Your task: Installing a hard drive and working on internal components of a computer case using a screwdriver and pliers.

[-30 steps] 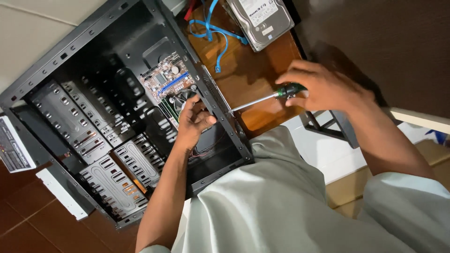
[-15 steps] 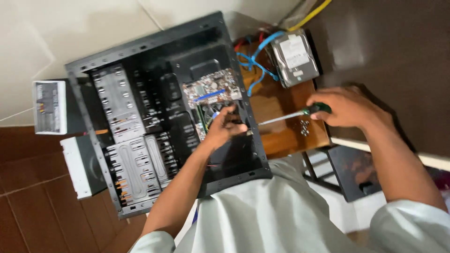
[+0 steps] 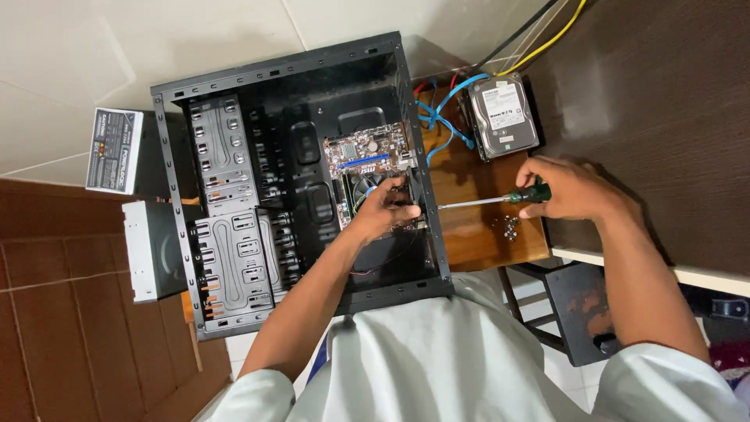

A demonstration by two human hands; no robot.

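Observation:
An open black computer case (image 3: 234, 86) lies on its side with a small motherboard (image 3: 367, 156) mounted inside. My left hand (image 3: 387, 207) reaches into the case and rests on the motherboard's lower part, near the fan. My right hand (image 3: 574, 191) is outside the case, gripping the green and black handle of a screwdriver (image 3: 484, 201). Its metal shaft points left, with the tip at the case's right wall beside my left fingers.
A hard drive (image 3: 504, 116) with blue cables (image 3: 445, 117) lies on the wooden stool top (image 3: 476, 234), next to several loose screws (image 3: 509, 228). A power supply (image 3: 115, 150) and an optical drive (image 3: 150, 250) sit left of the case. A dark wooden table (image 3: 664, 94) is at right.
The view has swung so the case sits more upright and centred. My left hand stays on the motherboard, and the screwdriver tip has come closer to the case wall.

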